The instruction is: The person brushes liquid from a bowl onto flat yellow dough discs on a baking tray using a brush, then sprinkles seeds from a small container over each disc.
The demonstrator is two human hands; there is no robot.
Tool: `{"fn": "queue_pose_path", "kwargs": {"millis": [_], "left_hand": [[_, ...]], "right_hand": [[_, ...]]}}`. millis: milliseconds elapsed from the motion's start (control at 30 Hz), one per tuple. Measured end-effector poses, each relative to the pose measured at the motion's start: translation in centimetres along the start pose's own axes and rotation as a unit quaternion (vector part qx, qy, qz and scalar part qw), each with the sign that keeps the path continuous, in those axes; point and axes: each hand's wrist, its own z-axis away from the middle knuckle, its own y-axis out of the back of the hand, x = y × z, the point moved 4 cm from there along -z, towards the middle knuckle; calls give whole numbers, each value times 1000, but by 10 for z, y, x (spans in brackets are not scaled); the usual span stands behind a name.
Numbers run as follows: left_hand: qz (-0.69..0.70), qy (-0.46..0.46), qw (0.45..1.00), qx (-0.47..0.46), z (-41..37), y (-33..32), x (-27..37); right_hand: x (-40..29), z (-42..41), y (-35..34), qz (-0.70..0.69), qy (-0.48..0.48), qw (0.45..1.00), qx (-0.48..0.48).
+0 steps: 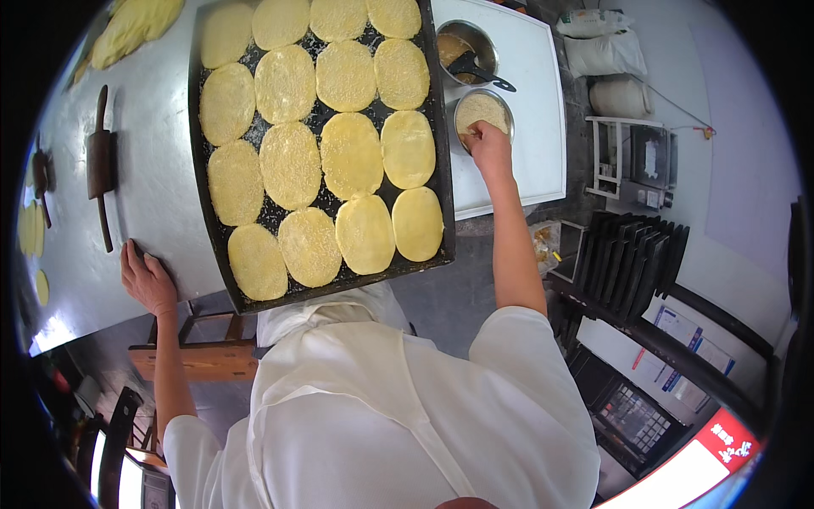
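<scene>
A black baking tray lies before me, filled with rows of flat oval dough pieces; many carry pale seeds, while some at the right look nearly bare. At the right, my right hand reaches into a steel bowl of sesame-like seeds, fingertips pinched together at the seeds; whether any are held is hidden. My left hand rests on the metal table, fingers slightly apart and empty, just below a wooden rolling pin.
A steel pot of brown liquid with a black utensil stands behind the seed bowl on a white table. Yellow dough lies far left, a second rolling pin at the left edge. Black trays stand racked at right; a wooden stool is below the table.
</scene>
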Motion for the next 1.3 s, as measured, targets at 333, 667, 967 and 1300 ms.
{"fn": "queue_pose_path", "kwargs": {"millis": [333,667,967,1300], "left_hand": [[-7,14,1000,-10,6,3,-3],[-5,17,1000,-12,-2,3,4],[37,67,997,-32,-4,16,12],[36,79,996,-22,1,17,4]], "right_hand": [[-82,-25,54,-430,19,902,40],[-157,-74,35,-80,313,918,231],[-163,-42,2,-538,57,840,-34],[-167,27,7,-845,-57,483,-223]]}}
